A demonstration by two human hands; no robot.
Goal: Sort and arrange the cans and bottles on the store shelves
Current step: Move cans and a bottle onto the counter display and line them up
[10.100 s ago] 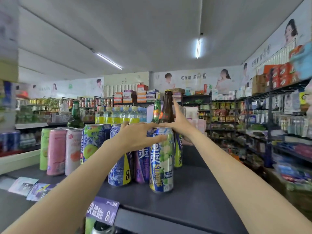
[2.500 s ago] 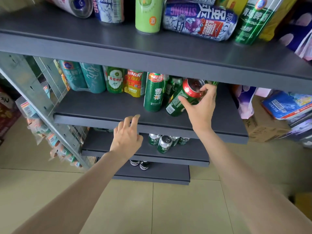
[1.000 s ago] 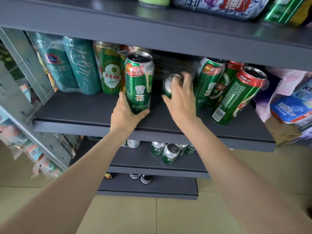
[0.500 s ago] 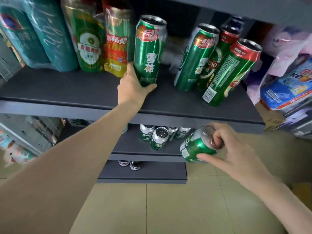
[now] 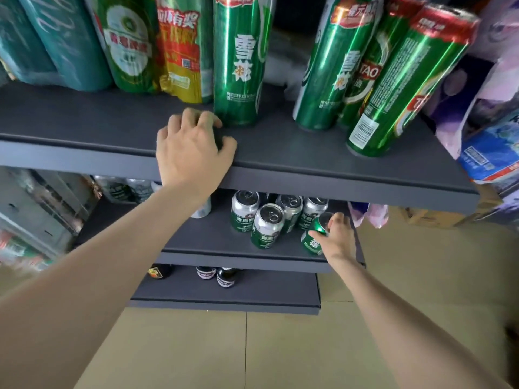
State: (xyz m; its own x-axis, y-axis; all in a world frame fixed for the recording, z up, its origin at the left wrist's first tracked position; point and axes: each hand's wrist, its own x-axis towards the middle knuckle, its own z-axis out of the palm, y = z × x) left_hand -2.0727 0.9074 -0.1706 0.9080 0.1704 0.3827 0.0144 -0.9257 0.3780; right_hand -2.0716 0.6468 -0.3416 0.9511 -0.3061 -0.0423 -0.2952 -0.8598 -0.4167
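Setting a short green aluminium can [image 5: 316, 237] down on the lower grey shelf [image 5: 213, 242] appears to be the step in hand: the right hand [image 5: 338, 238] has its grip closed around the can's top, at the right end of a cluster of short silver-topped green cans [image 5: 266, 224]. The can seems to touch or nearly touch the shelf, tilted slightly. The left hand [image 5: 193, 148] rests on the front edge of the grey shelf above [image 5: 309, 169], grip loosely curled and holding nothing, just beside a tall green beer can [image 5: 238, 66]. The next move likely calls for standing the short can upright, releasing it, then straightening the leaning tall green cans [image 5: 365, 71] above.
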